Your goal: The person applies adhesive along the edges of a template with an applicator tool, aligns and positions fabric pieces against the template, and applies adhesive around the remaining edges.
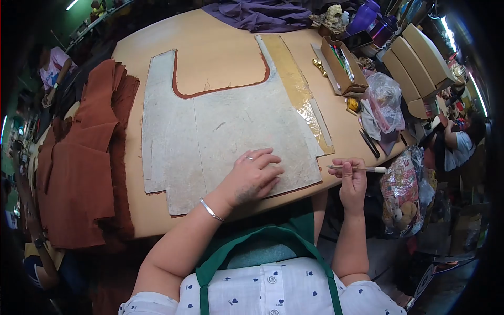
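A large grey pattern piece [231, 123] with a deep U-shaped cut-out lies flat on the table. Rust-brown fabric [220, 91] shows from under it along the cut-out and lower edges. My left hand [256, 172] rests on the lower middle of the pattern, fingers spread and holding nothing. Beyond the pattern's lower right corner, my right hand [352, 181] pinches a slim pen [374, 169] with a whitish end. The pen is held about level above the table's edge, its thin tip pointing left toward the pattern.
Rust-brown cut pieces [79, 178] are stacked at the left. At the right are a cardboard box of pens [344, 68], black scissors [369, 143], a clear plastic bag [386, 100] and more cardboard boxes [417, 63]. Purple cloth [257, 16] lies at the far edge. Other people sit at both sides.
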Demonstrator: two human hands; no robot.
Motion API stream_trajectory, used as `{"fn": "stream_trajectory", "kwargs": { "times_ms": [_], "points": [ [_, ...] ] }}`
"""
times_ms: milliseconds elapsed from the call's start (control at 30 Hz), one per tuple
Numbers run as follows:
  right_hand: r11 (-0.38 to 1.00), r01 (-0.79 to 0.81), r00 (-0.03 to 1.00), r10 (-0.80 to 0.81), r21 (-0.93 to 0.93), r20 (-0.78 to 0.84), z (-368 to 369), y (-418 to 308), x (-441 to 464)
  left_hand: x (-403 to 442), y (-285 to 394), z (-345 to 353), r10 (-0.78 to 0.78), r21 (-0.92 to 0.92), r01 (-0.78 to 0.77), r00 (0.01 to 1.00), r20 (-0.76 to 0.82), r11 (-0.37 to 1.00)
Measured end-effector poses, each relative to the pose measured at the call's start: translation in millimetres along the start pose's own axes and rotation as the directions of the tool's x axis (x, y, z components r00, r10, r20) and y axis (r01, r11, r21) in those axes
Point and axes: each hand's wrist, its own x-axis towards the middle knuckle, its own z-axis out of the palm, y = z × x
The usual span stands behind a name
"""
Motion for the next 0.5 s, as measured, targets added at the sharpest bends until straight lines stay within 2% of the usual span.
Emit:
{"fn": "stream_trajectory", "kwargs": {
  "times_ms": [133,233,333,500],
  "points": [
    [0.999,0.023,1.000,-0.022,0.029,-0.016,-2.2,12.0,4.1,19.4,11.2,9.4,-0.019,0.042,0.013,0.990,0.141,0.999],
    [0.998,-0.043,0.992,0.049,0.055,-0.116,-4.4,17.3,9.4,36.5,18.4,24.4,-0.032,0.072,0.018,0.980,0.195,0.997],
    [0.982,-0.043,0.982,0.076,0.183,-0.173,-2.2,37.8,9.5,46.7,27.3,36.3,-0.074,0.138,0.040,0.965,0.251,0.990],
    [0.998,0.028,0.980,-0.016,0.056,-0.200,13.2,49.5,11.9,46.4,25.5,42.0,-0.103,0.193,0.049,0.954,0.283,0.980]
  ]
}}
